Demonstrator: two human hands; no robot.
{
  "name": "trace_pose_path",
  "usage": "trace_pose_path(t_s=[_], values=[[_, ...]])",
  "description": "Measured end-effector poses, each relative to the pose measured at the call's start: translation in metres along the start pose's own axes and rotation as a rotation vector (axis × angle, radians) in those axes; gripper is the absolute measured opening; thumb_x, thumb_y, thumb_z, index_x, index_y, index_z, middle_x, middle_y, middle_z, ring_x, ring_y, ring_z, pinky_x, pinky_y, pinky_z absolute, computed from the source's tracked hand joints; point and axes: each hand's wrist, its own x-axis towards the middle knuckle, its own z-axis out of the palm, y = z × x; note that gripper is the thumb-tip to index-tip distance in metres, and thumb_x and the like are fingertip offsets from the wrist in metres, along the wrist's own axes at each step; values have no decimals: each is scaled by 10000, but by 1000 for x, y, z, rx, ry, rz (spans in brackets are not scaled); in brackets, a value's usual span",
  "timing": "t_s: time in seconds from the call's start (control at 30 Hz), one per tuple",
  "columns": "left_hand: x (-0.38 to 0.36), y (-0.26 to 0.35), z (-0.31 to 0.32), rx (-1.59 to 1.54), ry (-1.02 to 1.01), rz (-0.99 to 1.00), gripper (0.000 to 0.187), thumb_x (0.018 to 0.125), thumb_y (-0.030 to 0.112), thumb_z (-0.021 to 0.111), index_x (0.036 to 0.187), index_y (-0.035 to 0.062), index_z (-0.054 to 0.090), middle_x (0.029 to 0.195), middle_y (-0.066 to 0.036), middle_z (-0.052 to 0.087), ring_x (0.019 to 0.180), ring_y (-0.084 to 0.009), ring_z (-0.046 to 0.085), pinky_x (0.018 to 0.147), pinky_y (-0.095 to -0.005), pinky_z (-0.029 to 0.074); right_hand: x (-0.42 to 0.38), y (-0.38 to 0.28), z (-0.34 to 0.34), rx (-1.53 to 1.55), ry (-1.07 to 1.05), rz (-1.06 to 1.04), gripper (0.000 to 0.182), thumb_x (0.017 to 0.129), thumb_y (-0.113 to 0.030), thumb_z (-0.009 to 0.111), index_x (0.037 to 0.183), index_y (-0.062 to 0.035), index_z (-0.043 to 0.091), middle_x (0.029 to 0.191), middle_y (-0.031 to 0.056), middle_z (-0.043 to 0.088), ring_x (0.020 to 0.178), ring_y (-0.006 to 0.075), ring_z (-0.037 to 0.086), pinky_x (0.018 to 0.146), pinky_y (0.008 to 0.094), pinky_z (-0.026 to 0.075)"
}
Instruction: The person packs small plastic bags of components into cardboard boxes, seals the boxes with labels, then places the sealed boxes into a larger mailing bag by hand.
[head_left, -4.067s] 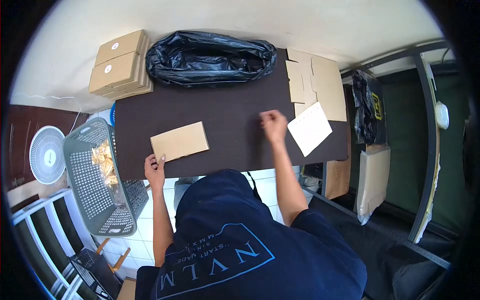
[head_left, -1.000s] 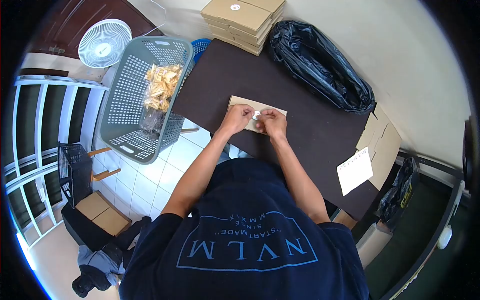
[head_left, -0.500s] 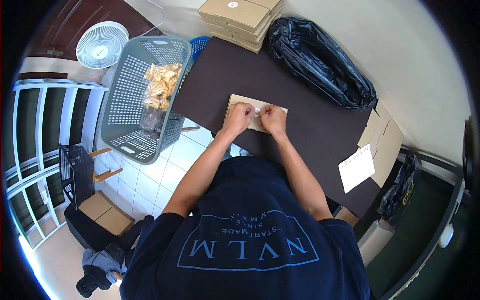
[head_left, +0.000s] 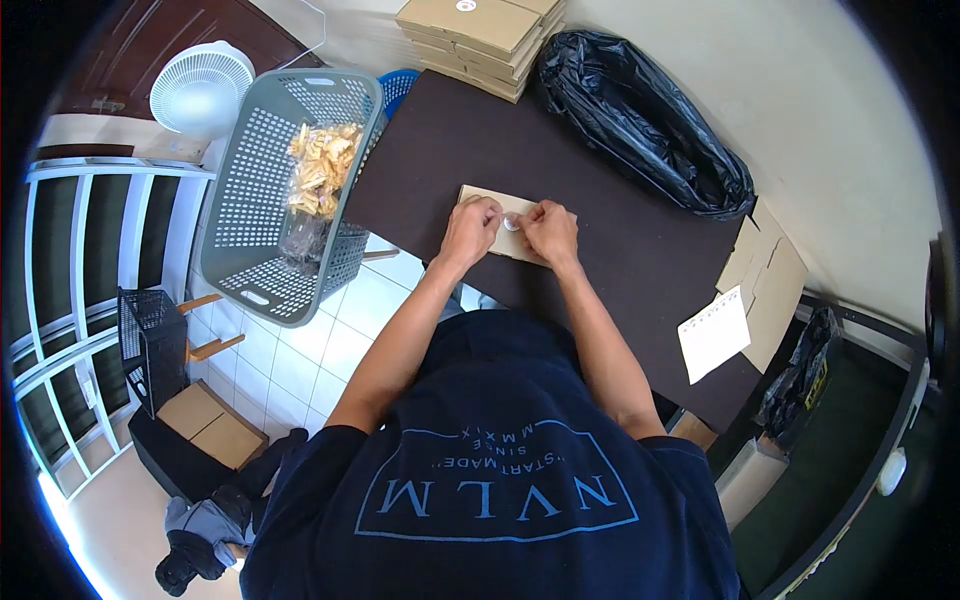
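Note:
A flat brown cardboard box (head_left: 490, 195) lies on the dark table close to my body. On its top is a round whitish sticker (head_left: 511, 221), between my two hands. My left hand (head_left: 470, 232) rests over the box's left part, thumb and fingers pinched together just beside the sticker; anything within that pinch is too small to make out. My right hand (head_left: 551, 233) is curled over the right part, with its fingertips at the sticker's right edge.
Stacked cardboard boxes (head_left: 480, 40) and a black plastic bag (head_left: 640, 130) stand along the table's far side. Flattened cardboard (head_left: 770, 265) and a white paper sheet (head_left: 714, 335) lie right. A grey basket (head_left: 250, 190) holding bagged snacks (head_left: 325, 170) stands left. Another person (head_left: 205, 525) is at lower left.
My left hand has shifted slightly left, widening the gap between my hands. More of the sticker shows now. The box stays almost in place.

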Motion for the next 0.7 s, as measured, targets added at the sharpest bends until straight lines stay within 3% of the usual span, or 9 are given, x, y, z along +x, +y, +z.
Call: trace_pose_path(t_s=[0.03,0.17,0.23,0.27,0.33,0.37,0.47,0.53,0.7], values=[[1,0,-1,0,-2,0,128,821,22,673,934,-39,680,890,-185,680,783,-267,682,723,-344,540,2,2,3,-142,72,-154,283,781,-226,794,693,-11,633,550,87,641,486,166,643,491,303,521],[1,2,-3,-20,-20,-5,151,826,22,667,964,-38,673,889,-184,676,798,-263,680,740,-337,535,12,0,3,-195,62,-141,284,799,-211,778,678,-3,626,546,87,638,467,151,634,450,284,508],[-4,3,-3,-40,-11,-13,158,828,22,665,973,-40,670,888,-185,673,802,-263,678,743,-334,534,8,-16,-9,45,-140,157,298,802,-241,767,686,-3,632,550,93,644,484,158,648,481,291,524],[-4,3,-3,-42,-20,-24,164,832,24,663,983,-40,668,895,-184,673,806,-258,675,744,-333,533,9,-17,-10,46,-142,155,298,802,-241,767,686,-3,632,550,93,644,484,158,648,481,291,524],[-5,3,-4,-43,-33,-38,169,837,26,662,992,-40,667,903,-183,672,810,-254,672,746,-332,532,10,-17,-11,166,-190,267,306,772,-299,788,702,-28,665,542,103,647,543,216,671,668,361,539],[-6,3,-4,-64,-20,-47,174,842,29,658,1003,-38,668,915,-181,673,811,-248,669,749,-330,531,7,-17,-11,166,-192,269,306,772,-299,788,702,-28,665,542,103,647,543,216,671,668,361,539],[-6,-2,-3,-129,-2,-71,186,852,36,652,1025,-32,669,936,-176,674,813,-240,666,757,-329,530,-1,-20,-15,129,-132,180,321,789,-317,766,708,-27,655,612,137,670,618,258,690,691,387,540],[-6,-3,-3,-174,-5,-99,193,856,41,650,1035,-29,670,945,-173,675,816,-238,666,763,-329,530,-13,-21,-12,-167,-8,-34,325,799,-333,742,767,-20,656,719,186,687,737,333,696,724,432,534],[-5,-4,-1,-121,-7,-56,189,870,41,633,1043,-28,667,972,-172,669,840,-242,666,772,-328,527,-18,-14,-5,-180,12,-86,329,760,-310,764,866,-19,654,790,208,688,820,393,676,751,472,521]])
